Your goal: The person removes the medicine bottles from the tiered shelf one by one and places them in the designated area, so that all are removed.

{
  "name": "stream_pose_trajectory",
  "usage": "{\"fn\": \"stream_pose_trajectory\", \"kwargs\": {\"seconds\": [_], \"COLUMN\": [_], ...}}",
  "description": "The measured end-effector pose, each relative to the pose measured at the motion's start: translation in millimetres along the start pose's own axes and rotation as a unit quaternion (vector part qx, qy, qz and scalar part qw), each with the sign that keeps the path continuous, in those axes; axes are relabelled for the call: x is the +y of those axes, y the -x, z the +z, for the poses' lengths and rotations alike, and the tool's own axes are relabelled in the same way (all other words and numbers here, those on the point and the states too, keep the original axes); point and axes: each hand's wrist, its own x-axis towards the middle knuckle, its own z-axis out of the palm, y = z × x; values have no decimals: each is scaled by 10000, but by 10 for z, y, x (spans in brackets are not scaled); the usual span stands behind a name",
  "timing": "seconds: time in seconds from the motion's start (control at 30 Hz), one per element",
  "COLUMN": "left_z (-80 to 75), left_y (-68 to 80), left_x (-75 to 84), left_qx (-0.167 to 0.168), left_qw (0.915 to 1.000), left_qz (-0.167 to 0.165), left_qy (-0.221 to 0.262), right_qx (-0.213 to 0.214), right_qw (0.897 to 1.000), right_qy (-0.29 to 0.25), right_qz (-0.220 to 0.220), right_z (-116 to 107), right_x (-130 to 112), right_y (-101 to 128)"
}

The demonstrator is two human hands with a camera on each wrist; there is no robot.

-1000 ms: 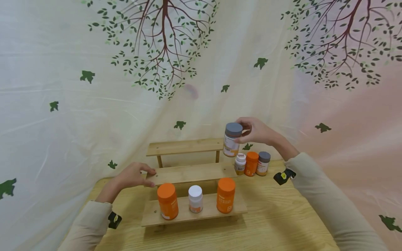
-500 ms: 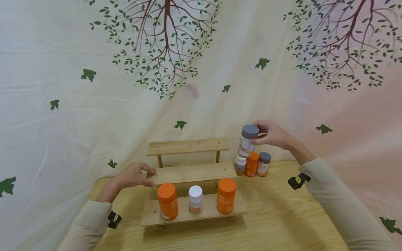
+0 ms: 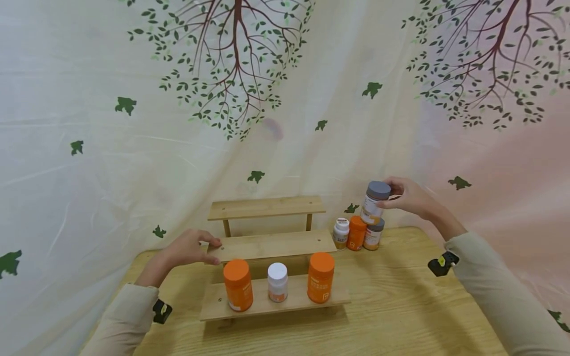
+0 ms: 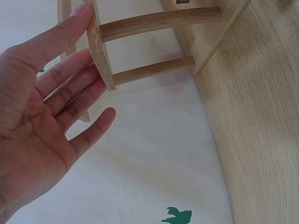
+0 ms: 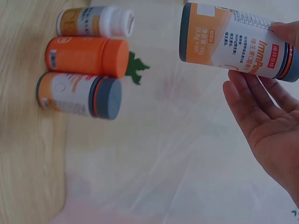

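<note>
My right hand (image 3: 407, 196) pinches a grey-capped bottle (image 3: 373, 202) by its lid and holds it in the air above a cluster of three bottles at the table's back right. In the right wrist view the held bottle (image 5: 233, 39) hangs above the white-capped bottle (image 5: 93, 21), the orange bottle (image 5: 86, 57) and the grey-capped bottle (image 5: 77, 94). My left hand (image 3: 189, 247) rests with straight fingers against the left end of the wooden stepped shelf's (image 3: 271, 245) middle step; in the left wrist view the fingers (image 4: 70, 88) touch the board's end (image 4: 100, 51).
On the shelf's lowest step stand an orange bottle (image 3: 238, 285), a white-capped bottle (image 3: 277, 282) and another orange bottle (image 3: 320, 277). The top step (image 3: 266, 207) is bare. A tree-patterned cloth (image 3: 285, 99) hangs behind the wooden table (image 3: 392, 306).
My right hand has carried the grey-capped bottle rightward, from beside the top step to above the bottle cluster. My left hand has stayed on the shelf.
</note>
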Motion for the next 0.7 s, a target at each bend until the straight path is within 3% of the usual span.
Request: {"fn": "stream_pose_trajectory", "kwargs": {"seconds": [0.2, 0.7], "left_z": [-1, -4], "left_y": [4, 4], "left_x": [10, 12], "left_qx": [4, -11], "left_qw": [10000, 10000], "left_qz": [5, -6], "left_qy": [41, 10], "right_qx": [156, 734], "right_qw": [9993, 9965], "right_qy": [231, 78], "right_qz": [252, 383], "right_z": [-83, -192], "right_x": [222, 720], "right_y": [90, 275]}}
